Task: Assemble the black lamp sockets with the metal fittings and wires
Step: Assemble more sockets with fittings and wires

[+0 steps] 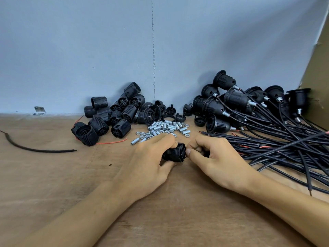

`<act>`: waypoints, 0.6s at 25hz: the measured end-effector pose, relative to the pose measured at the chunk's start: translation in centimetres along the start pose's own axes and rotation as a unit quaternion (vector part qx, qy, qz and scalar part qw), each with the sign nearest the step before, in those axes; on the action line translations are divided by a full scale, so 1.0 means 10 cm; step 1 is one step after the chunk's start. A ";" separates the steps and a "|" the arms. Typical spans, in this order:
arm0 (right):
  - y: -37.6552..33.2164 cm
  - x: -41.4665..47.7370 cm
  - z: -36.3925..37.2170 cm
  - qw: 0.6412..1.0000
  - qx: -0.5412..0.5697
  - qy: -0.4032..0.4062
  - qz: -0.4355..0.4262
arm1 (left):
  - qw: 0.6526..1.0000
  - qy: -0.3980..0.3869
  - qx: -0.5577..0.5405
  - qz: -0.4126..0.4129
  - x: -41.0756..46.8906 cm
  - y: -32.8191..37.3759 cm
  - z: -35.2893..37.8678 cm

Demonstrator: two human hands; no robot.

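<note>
My left hand (151, 157) grips a black threaded lamp socket body (175, 153) lying on its side just above the wooden table. My right hand (213, 157) has its fingers curled against the socket's right end, pinching a small black part there; a black wire (284, 147) runs from that hand off to the right. What sits inside the right fingers is mostly hidden. Behind my hands lies a heap of metal threaded tubes and nuts (165, 128).
Loose black socket bodies (110, 114) are piled at the back left, caps and rings (170, 113) in the middle. Finished sockets with wires (249, 107) are heaped at the right beside a cardboard box (318, 77). A stray black wire (35, 149) lies at the left.
</note>
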State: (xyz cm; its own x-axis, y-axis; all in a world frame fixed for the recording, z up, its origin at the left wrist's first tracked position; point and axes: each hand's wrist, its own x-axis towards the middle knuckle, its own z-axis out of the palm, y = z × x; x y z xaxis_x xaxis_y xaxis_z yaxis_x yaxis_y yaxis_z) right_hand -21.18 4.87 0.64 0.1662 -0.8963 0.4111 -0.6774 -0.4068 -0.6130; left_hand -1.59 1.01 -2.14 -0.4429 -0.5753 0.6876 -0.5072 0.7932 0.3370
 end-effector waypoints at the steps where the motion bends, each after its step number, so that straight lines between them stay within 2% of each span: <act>1: 0.00 0.00 0.00 1.000 0.002 -0.002 -0.001 | 1.000 -0.002 0.003 0.005 0.00 0.00 0.00; 10: 0.01 0.01 -0.01 1.000 0.013 -0.011 0.016 | 1.000 -0.009 0.019 0.014 0.00 0.00 0.00; 15: 0.03 0.03 -0.01 1.000 0.011 0.013 0.008 | 0.995 -0.002 -0.043 -0.088 0.03 -0.02 -0.01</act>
State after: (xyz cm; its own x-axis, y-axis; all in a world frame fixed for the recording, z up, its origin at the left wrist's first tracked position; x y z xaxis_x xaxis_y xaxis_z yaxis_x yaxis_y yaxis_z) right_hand -21.36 4.45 0.64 0.1357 -0.8982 0.4182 -0.6636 -0.3958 -0.6348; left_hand -1.52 0.66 -1.95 -0.3548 -0.7080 0.6106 -0.5129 0.6934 0.5061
